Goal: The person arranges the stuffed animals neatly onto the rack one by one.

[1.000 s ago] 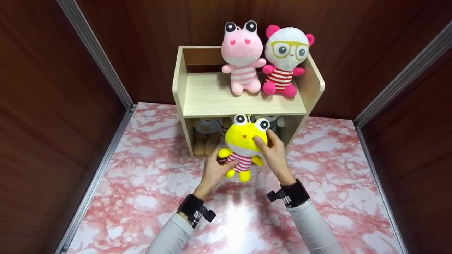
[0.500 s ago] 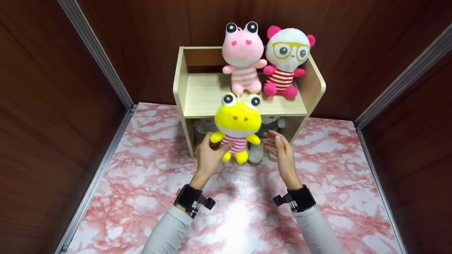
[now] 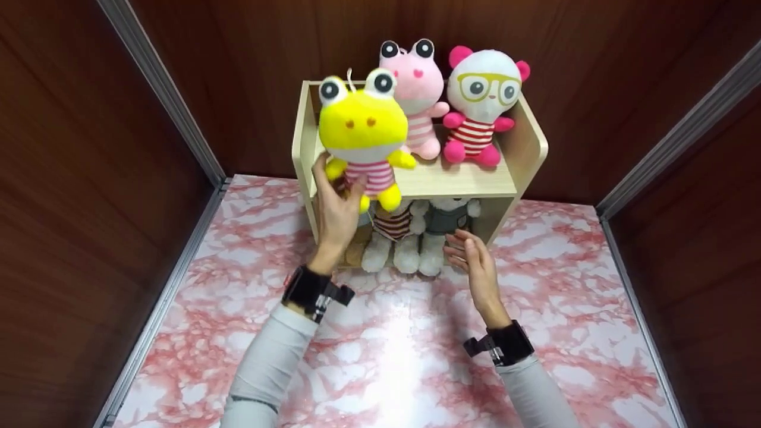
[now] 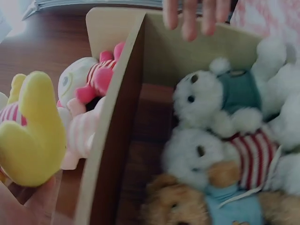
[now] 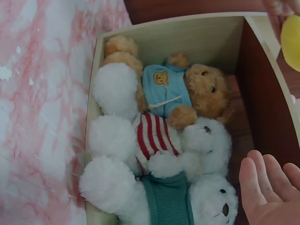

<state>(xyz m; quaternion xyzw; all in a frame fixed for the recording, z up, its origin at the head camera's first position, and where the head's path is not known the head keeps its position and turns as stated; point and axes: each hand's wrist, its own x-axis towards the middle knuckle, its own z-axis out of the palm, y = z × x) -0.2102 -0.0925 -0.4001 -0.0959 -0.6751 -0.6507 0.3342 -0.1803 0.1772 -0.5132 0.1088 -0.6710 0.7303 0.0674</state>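
My left hand (image 3: pixel 337 214) grips a yellow frog plush (image 3: pixel 364 122) by its pink-striped body, thumb across the front. The plush is held upright before the left part of the upper shelf (image 3: pixel 458 181), overlapping a pink frog plush (image 3: pixel 416 80) in the head view. That pink one sits on the shelf beside a white panda plush (image 3: pixel 484 89) with pink ears and yellow glasses. My right hand (image 3: pixel 480 267) holds nothing, its fingers loosely extended in front of the lower compartment's right side. In the left wrist view the yellow plush (image 4: pixel 33 136) shows its feet.
Three teddy bears sit side by side in the lower compartment: a brown bear (image 5: pixel 206 91) in light blue, a white bear (image 5: pixel 206 140) in red stripes, and a white bear (image 5: pixel 211 201) in green. Pink marbled flooring (image 3: pixel 238 333) surrounds the shelf unit, with dark wooden walls (image 3: pixel 65 178) around.
My right hand has let go of the yellow frog plush and moved slightly right and down. My left hand has carried the plush up and left, to the upper shelf's level.
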